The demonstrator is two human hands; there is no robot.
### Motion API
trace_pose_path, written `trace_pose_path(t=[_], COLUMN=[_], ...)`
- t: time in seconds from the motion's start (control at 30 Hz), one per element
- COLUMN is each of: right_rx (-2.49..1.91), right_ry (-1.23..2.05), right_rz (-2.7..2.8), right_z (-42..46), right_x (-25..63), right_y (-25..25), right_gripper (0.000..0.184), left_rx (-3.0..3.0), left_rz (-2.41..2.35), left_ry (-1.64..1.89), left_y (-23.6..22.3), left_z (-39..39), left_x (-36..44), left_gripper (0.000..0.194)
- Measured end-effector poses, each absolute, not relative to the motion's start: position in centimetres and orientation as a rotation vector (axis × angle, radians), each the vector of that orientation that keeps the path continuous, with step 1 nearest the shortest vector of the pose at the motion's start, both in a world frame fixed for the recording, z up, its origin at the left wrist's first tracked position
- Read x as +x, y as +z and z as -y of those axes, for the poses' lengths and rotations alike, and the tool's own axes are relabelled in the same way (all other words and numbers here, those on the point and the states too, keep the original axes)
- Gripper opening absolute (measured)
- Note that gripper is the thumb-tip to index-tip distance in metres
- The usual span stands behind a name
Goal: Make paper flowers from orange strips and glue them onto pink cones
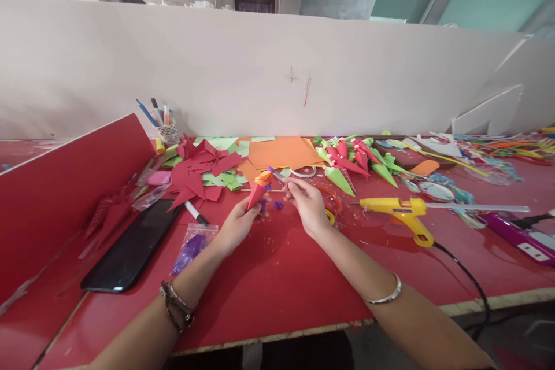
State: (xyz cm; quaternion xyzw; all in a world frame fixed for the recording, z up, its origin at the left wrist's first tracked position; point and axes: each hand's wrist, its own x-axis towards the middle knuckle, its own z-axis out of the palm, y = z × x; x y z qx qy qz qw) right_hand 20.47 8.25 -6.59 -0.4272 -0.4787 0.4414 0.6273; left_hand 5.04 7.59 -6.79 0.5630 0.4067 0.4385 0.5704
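My left hand (237,226) is closed around a small red paper cone (255,195), its point down. Orange material (263,178) swirls at the cone's wide top, with bits of purple at its side. Just right of the cone, my right hand (309,208) pinches a thin grey tool (278,177), possibly tweezers. At the tool's tip is a small purple piece (270,170), close to or touching the orange top; I cannot tell which. Another purple scrap (278,204) lies on the red table (277,283) between my hands.
A yellow glue gun (396,208) with a glue stick and black cord lies at right, near a purple power strip (520,237). Finished-looking red and green cones (347,156) are piled behind. Leftward are red paper pieces (199,167), a phone (134,248) and a purple-filled bag (193,248).
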Motion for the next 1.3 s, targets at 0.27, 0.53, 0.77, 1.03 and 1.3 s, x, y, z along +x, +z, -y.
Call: trace_pose_path(t=[0.27,0.53,0.77,1.03,1.3], right_rx=[-1.037,-1.033,-0.96,-0.837,-0.904], right_ry=[1.081,0.984,0.762,0.568,0.282], right_rz=[1.083,1.143,1.226,1.454,1.663], right_z=[-8.1,-8.2,-8.2,-7.8,-7.1], right_x=[20.3,20.4,21.4,21.3,21.6], right_y=[-6.6,-6.7,-5.4,-4.8,-4.1], right_gripper=[0.021,0.03,0.021,0.014,0.015], left_rx=[1.355,1.733,2.255,2.364,2.279], left_rz=[-0.984,-1.214,-1.696,-1.743,-1.731], left_ry=[0.995,0.939,0.597,0.389,0.518], left_y=[-6.9,-6.7,-6.6,-6.4,-6.4], left_z=[-7.4,-7.2,-7.0,-6.9,-7.0], left_x=[5.1,4.9,4.4,4.4,4.4], left_gripper=[0.009,0.027,0.013,0.015,0.013])
